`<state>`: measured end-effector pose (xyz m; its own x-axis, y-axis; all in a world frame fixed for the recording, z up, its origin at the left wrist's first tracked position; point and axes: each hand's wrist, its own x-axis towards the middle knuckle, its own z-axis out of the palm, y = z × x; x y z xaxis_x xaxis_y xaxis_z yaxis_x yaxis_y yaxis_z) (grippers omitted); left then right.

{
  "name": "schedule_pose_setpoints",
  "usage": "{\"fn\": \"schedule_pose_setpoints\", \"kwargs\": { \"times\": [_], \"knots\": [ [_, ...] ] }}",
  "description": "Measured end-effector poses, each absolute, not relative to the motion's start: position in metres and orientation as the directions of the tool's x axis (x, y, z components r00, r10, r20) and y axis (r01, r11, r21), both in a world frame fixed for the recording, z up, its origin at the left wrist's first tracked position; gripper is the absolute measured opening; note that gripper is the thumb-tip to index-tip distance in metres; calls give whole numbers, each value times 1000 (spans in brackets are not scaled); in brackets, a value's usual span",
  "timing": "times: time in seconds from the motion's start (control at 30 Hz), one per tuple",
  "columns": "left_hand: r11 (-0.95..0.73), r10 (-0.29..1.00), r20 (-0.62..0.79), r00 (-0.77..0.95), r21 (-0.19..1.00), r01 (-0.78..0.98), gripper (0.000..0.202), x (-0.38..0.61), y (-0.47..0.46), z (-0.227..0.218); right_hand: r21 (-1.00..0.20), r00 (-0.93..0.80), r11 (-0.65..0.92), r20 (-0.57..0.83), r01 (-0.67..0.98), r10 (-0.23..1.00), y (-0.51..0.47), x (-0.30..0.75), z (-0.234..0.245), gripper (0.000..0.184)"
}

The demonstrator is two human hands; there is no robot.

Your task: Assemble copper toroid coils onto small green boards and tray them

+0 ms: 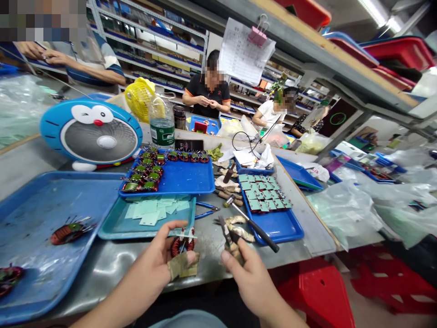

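My left hand [164, 255] grips a wire-wound coil [182, 243] with red windings; a pale green board stands on edge against it under my fingers. Tape wraps part of the thumb. My right hand [247, 273] is closed around a pair of pliers [225, 232], jaws pointing up and away from me. Just beyond the pliers lie a hammer [252, 223] with a black handle and blue-handled cutters [205, 210]. A teal tray [112, 223] of loose green boards [150, 212] sits past my left hand.
A blue tray [187, 177] holds several coils; another blue tray [280, 230] holds coils topped with green boards. At left, a large blue tray [34, 200] carries a few coils. A cartoon fan [99, 136] and water bottle [162, 127] stand behind. Co-workers sit across the bench.
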<state>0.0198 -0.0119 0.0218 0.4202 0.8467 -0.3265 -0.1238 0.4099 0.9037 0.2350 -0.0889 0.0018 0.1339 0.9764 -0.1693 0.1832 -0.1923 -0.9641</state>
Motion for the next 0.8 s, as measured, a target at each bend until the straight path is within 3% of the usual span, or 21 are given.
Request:
{"fn": "schedule_pose_setpoints", "kwargs": {
  "times": [0.27, 0.4, 0.5, 0.63, 0.73, 0.8],
  "knots": [
    [399, 831, -303, 466, 908, -123, 78, 21, -12, 21, -954, 90, -129, -109, 269, 990, -80, 213, 7, 25],
    [397, 825, -294, 483, 909, -125, 79, 20, -11, 20, -939, -26, -105, -120, 326, 992, -82, 224, 13, 18],
    [413, 816, -310, 488, 903, -118, 78, 21, -11, 18, -929, 75, -142, -124, 340, 989, -83, 229, 12, 13],
    [390, 825, -291, 485, 913, -116, 78, 22, -10, 14, -939, -66, -144, -173, 313, 983, -83, 228, 12, 11],
    [389, 812, -294, 505, 917, -92, 77, 21, -9, 12, -943, 95, -155, -133, 295, 987, -82, 226, 16, 17],
    [384, 812, -287, 509, 919, -94, 76, 21, -9, 13, -944, 49, -141, -132, 298, 990, -81, 227, 20, 16]
  ]
}}
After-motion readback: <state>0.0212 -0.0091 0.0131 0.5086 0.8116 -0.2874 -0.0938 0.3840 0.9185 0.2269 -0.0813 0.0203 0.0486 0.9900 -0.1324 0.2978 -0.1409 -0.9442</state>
